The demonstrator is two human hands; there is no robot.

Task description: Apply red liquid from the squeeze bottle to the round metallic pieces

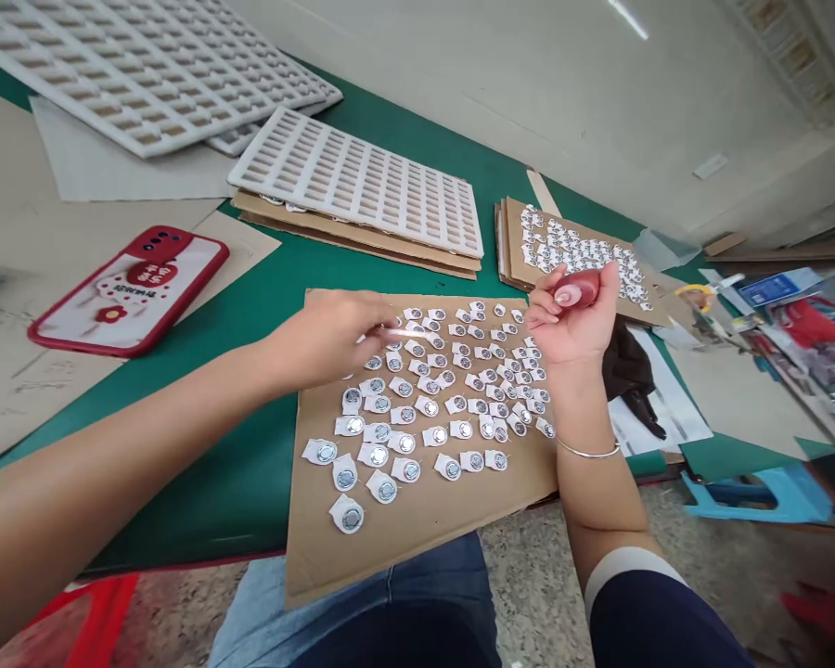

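Observation:
My left hand [338, 336] is closed over the upper left of a cardboard sheet [417, 547], pinching a thin white stick [410, 333] that points right. The sheet carries rows of small white pieces [349, 514] with round silvery centres. Above its upper right corner, my right hand [574, 320] is turned palm up. Its fingers wrap a dark red, rounded object [577, 289] with a pinkish end facing left.
A red-framed phone [129, 292] lies at the left. White grid trays [362, 181] rest behind on cardboard. At the back right is another board of small pieces [577, 246], with a dark cloth [630, 371] beside it. A blue stool [758, 494] stands lower right.

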